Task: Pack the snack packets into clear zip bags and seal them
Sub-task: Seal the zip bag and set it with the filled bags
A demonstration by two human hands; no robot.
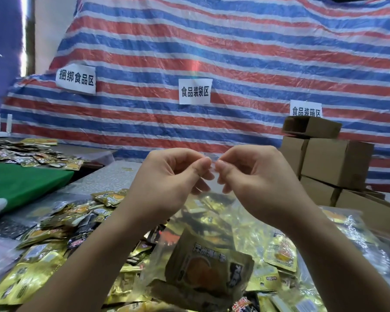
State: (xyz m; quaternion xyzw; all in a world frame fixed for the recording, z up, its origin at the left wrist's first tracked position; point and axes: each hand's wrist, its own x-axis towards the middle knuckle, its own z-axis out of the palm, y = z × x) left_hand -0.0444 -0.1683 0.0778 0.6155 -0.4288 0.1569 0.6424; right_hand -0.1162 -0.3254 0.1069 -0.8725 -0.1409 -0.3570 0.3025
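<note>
I hold a clear zip bag up in front of me by its top edge. My left hand and my right hand pinch that edge between thumb and fingers, with the fingertips almost touching at the middle. Gold snack packets hang inside the bag, one large packet lying at its bottom. Below the bag, a heap of loose gold and black snack packets covers the table.
Filled clear bags lie at the right. Stacked cardboard boxes stand at the back right. A green mat and another pile of packets are at the left. A striped tarp with paper signs hangs behind.
</note>
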